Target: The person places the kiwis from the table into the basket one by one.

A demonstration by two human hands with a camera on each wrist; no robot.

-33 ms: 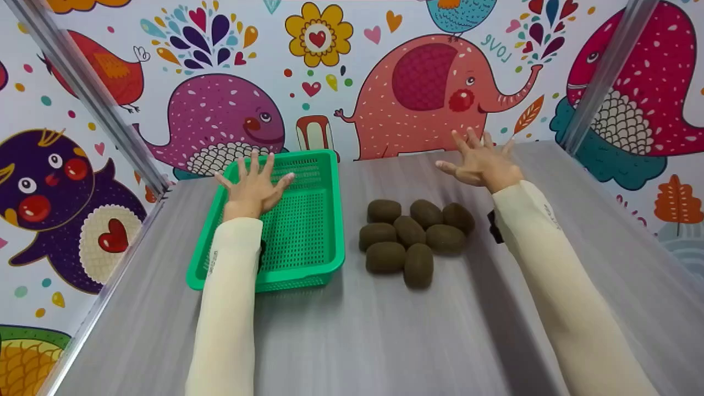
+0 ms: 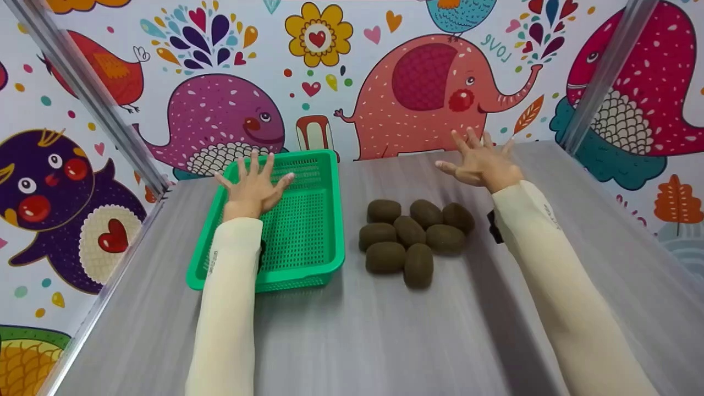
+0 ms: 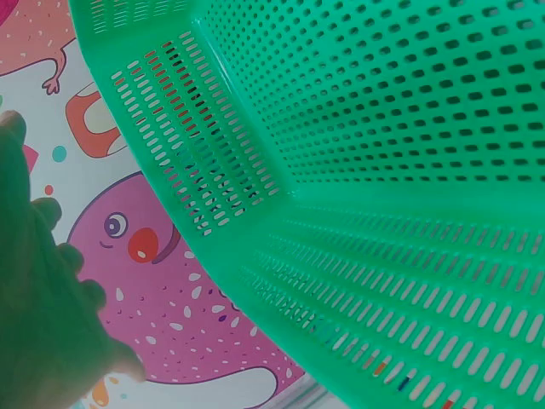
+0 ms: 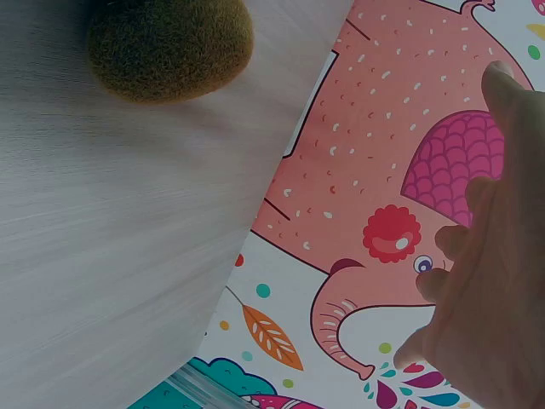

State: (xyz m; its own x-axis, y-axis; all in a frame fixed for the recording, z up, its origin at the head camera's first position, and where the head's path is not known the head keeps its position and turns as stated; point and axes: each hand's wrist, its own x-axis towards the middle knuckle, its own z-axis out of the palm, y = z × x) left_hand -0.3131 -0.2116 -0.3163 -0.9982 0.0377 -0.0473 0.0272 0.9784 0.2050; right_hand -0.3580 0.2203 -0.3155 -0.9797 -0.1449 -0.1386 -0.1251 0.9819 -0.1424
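Here, left hand (image 2: 250,190): fingers straight and fanned wide, thumb out to the side, holding nothing; it is over the left back part of the basket, its back turned up to the head camera.
Right hand (image 2: 484,159): fingers and thumb spread apart, also holding nothing; it is raised beyond the kiwifruit and to their right, in front of the printed elephant.
Kiwifruit (image 2: 409,231): eight, brown and oval, gathered in a loose cluster on the table, just right of the basket; three at the back, three in the middle, two in front. Most lie close together, and the right wrist view shows the fuzzy skin of one.
Green basket (image 2: 337,220): rectangular plastic, on the table left of the fruit, with a smooth rim, slotted walls and a floor full of small holes.
Table (image 2: 374,341): greyish, with a faint wood grain; a shadow falls on it beside the right arm.
Sleeves (image 2: 228,319): long and cream-coloured, reaching to both wrists.
Wall behind: white, printed with a purple whale (image 2: 220,115), a coral elephant (image 2: 423,99), hearts and flowers.
Corner posts (image 2: 99,99): metal, left and right.
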